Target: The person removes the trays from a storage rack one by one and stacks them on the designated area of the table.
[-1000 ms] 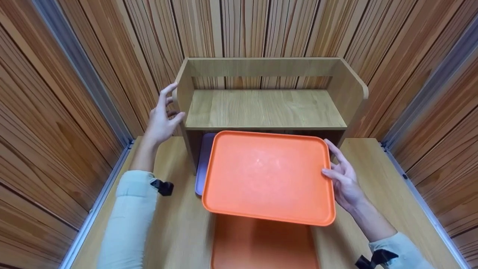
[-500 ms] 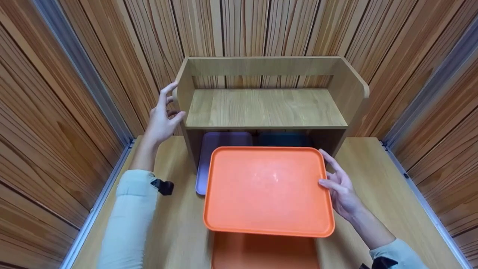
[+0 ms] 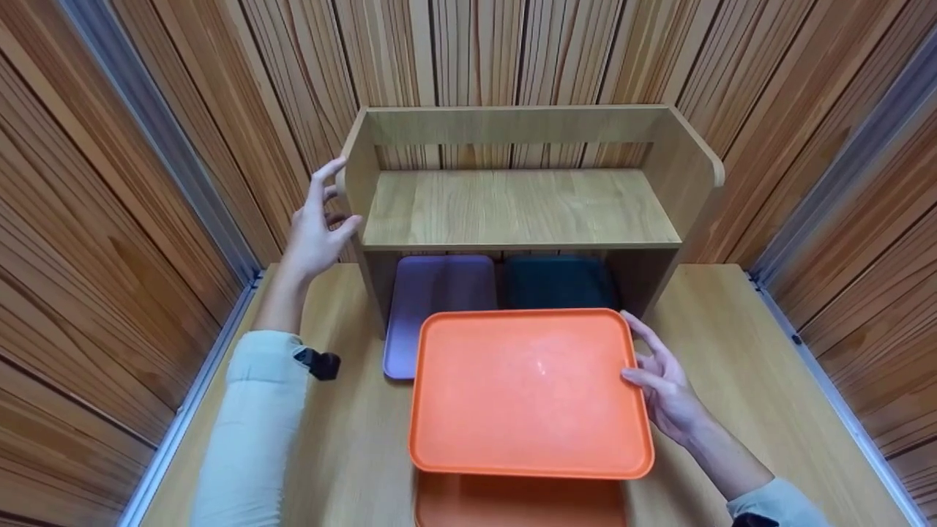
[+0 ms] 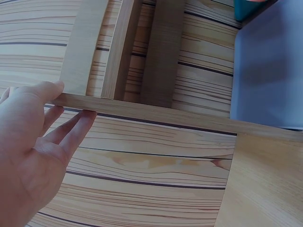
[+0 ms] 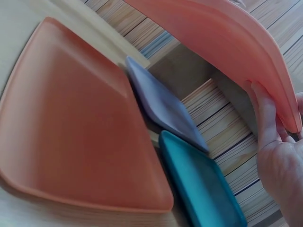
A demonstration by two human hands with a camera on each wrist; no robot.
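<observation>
My right hand grips the right edge of an orange tray, thumb on its upper face and fingers beneath. That tray is held up over a second orange tray, which lies on the table and is partly hidden in the head view. In the right wrist view the lower orange tray shows almost whole. My left hand holds the left side panel of a wooden shelf; in the left wrist view the panel's edge passes between thumb and fingers.
A purple tray and a dark teal tray lie side by side in the shelf's lower compartment, the purple one jutting out in front. Wood-patterned walls stand behind and at both sides of the wooden table.
My right hand has brought the upper orange tray down and toward me, levelling its tilt. More of the purple and teal trays now shows. The left hand stays on the shelf panel.
</observation>
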